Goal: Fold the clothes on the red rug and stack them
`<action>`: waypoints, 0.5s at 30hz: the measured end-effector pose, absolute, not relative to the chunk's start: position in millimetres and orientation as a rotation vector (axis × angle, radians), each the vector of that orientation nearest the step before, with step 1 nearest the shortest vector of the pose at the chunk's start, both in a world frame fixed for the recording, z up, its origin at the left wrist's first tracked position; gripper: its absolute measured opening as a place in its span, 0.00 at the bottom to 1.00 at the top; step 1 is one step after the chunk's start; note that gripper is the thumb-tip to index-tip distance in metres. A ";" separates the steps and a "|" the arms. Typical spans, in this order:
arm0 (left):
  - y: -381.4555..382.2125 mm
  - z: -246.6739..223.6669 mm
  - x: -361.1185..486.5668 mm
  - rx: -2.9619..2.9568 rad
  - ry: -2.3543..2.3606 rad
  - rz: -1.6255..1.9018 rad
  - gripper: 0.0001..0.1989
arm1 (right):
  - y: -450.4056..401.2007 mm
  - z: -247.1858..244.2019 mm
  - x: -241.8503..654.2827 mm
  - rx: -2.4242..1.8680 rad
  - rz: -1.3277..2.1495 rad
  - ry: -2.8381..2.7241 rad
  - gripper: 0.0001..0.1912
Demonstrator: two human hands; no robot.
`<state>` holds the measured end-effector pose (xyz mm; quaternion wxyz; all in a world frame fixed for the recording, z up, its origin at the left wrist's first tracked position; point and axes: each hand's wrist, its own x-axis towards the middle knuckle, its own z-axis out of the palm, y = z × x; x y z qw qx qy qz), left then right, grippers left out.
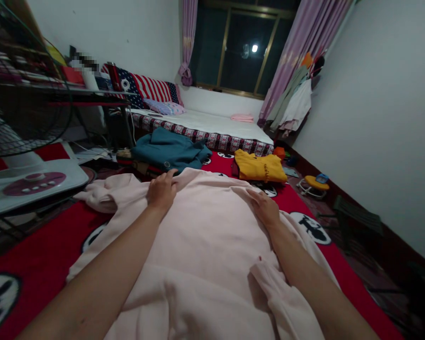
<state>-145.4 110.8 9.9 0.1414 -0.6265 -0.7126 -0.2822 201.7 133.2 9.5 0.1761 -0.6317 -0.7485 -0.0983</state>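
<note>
A pale pink long-sleeved top lies spread in front of me on a red blanket with black-and-white round patterns. My left hand is closed on the fabric near its far left shoulder. At the far right shoulder, my right hand grips the cloth with fingers pointing inward. One sleeve lies bunched out to the left, beyond my left hand. The other is folded in beside my right forearm, its cuff near the middle. Loose folds gather in the near part of the top.
Beyond the top lie a folded teal garment and a folded yellow garment. A fan stands close on the left, before a cluttered desk. A bed lies under the window. On the right floor are a yellow stool and a dark chair.
</note>
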 end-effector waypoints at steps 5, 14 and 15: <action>111.3 23.8 -134.3 -1.933 -1.765 -0.922 0.19 | 126.0 23.5 205.7 -1.623 -0.321 -1.932 0.21; 156.2 53.6 -127.3 -1.796 -1.841 -0.780 0.17 | 160.1 30.5 227.5 -1.719 -0.505 -1.845 0.19; 158.0 48.1 -125.4 -1.817 -1.839 -0.740 0.16 | 164.3 25.9 227.9 -1.745 -0.507 -1.893 0.18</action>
